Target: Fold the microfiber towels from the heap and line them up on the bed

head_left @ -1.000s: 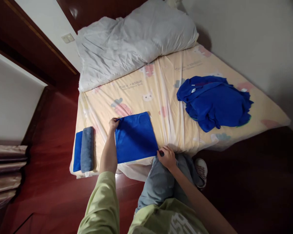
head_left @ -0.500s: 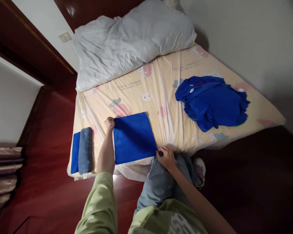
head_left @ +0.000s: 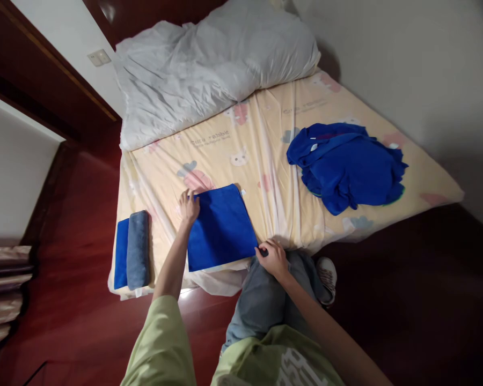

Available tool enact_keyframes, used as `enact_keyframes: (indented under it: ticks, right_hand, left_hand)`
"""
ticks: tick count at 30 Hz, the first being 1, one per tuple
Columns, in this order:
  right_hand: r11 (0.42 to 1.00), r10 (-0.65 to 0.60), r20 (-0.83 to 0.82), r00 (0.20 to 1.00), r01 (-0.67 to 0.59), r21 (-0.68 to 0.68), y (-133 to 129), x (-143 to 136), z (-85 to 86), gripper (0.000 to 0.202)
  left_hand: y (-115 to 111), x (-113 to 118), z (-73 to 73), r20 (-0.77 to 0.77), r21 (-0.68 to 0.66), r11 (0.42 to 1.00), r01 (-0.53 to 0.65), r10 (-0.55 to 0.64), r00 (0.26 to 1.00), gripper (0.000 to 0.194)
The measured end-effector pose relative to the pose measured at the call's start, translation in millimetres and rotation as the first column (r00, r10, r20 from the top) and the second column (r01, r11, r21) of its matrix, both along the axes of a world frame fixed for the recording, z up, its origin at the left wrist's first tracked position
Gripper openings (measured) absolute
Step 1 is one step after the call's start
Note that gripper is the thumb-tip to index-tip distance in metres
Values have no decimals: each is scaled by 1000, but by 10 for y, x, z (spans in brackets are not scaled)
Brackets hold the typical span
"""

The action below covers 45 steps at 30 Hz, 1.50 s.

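At the lower left edge of the frame hangs a striped, shiny curtain (head_left: 4,300), beside the dark red floor (head_left: 70,257). In the upper left, a double wall plate (head_left: 99,57) sits on the white wall. On the lower left corner of the bed (head_left: 161,177), which is covered in a cream sheet printed with rabbits and carrots, a narrow folded blue cloth (head_left: 121,257) lies against a grey-blue towel (head_left: 138,249) made into a long bundle. Next comes the left hand (head_left: 190,206), its fingers loosely bent over the upper left corner of a flat blue microfibre cloth (head_left: 223,230); whether they pinch it cannot be told. This squarish cloth lies at the bed's near edge, just below the centre of the frame, a small white tag (head_left: 243,191) by its upper right corner. Above, a puffy white quilt (head_left: 217,69) spans the top. The right hand (head_left: 272,258) pinches the cloth's lower right corner between thumb and forefinger, above the jeans (head_left: 261,300). Further right lies a crumpled pile of blue cloths (head_left: 348,166).
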State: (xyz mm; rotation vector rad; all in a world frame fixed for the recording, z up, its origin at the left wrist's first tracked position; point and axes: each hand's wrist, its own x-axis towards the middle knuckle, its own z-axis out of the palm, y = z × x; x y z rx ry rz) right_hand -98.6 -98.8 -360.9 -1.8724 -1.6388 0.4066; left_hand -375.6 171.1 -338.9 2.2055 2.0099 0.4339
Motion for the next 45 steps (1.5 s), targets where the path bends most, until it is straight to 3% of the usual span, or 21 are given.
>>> enact_keyframes:
  ticks: [2, 4, 7, 11, 13, 16, 20, 24, 30, 36, 45]
  right_hand:
    - [1000, 25, -11, 1000, -25, 8, -12, 3, -3, 19]
    - [999, 39, -13, 999, -39, 9, -28, 2, 0, 16]
    - [999, 42, 1, 999, -42, 0, -49, 0, 17, 13]
    - [997, 82, 28, 996, -82, -10, -55, 2, 34, 11]
    - [997, 82, 61, 995, -81, -12, -50, 1, 23, 12]
    - [998, 62, 100, 993, -61, -12, -31, -2, -20, 15]
    - [996, 89, 106, 990, -86, -32, 24, 10, -63, 14]
    - [985, 158, 115, 981, -149, -82, 79, 28, -55, 6]
    - [982, 187, 88, 978, -183, -52, 38, 87, -99, 10]
    - [976, 210, -5, 978, -210, -63, 27, 200, -207, 13]
    - [943, 283, -66, 957, -290, -166, 224, 283, -291, 16]
  left_hand:
    - [-209, 169, -70, -19, -31, 986, 161, -161, 987, 52]
    - [-363, 289, -162, -14, -91, 966, 243, -245, 969, 58]
    - [-475, 366, -266, -2, -133, 958, 253, -255, 967, 64]
    - [-693, 306, -258, -14, -104, 972, 209, -211, 977, 68]
    - [-964, 191, -232, -21, -103, 979, 177, -180, 983, 67]
    - [-1557, -112, -245, -2, -98, 989, 113, -114, 994, 61]
    - [-2355, -617, -302, 103, -94, 993, -70, 79, 992, 51]
    - [-2794, -916, -255, 258, -162, 965, -206, 243, 935, 41]
    - [-2878, -829, -95, 423, -241, 954, -181, 271, 865, 34]
    - [-2781, -679, 3, 326, -301, 911, -283, 377, 867, 32]
    - [-2696, -737, -141, 327, -151, 956, -250, 287, 901, 31]
